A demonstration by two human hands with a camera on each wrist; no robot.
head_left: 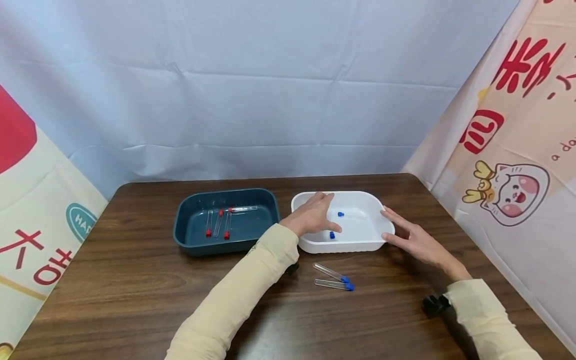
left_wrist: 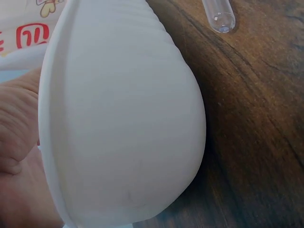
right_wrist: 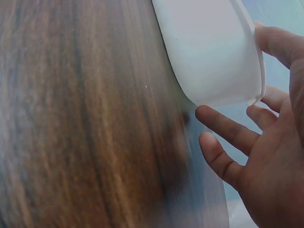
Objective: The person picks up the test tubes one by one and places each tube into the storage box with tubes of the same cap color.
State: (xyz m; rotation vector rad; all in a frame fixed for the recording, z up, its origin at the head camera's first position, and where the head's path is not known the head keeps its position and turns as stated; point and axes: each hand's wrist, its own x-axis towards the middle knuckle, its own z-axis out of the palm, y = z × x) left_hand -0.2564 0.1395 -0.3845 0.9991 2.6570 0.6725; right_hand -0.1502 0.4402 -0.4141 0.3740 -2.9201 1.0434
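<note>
My left hand (head_left: 314, 215) reaches over the left end of a white plastic basin (head_left: 366, 239), thumb and fingers spread apart. Inside lie two clear tubes with blue caps; one blue cap (head_left: 332, 235) shows right by the left thumb, the other blue cap (head_left: 340, 214) further back. My right hand (head_left: 416, 241) touches the basin's right end with its thumb and fingertips, fingers spread and fairly straight. In the left wrist view the basin's outer wall (left_wrist: 128, 109) hides most of the left hand.
Two blue-capped tubes (head_left: 330, 271) lie on the wooden table (head_left: 135, 300) in front of the basin. To the left stands a dark teal basin (head_left: 225, 245) holding several red-capped tubes (head_left: 218, 225). Behind the table hangs a white cloth (head_left: 252, 110).
</note>
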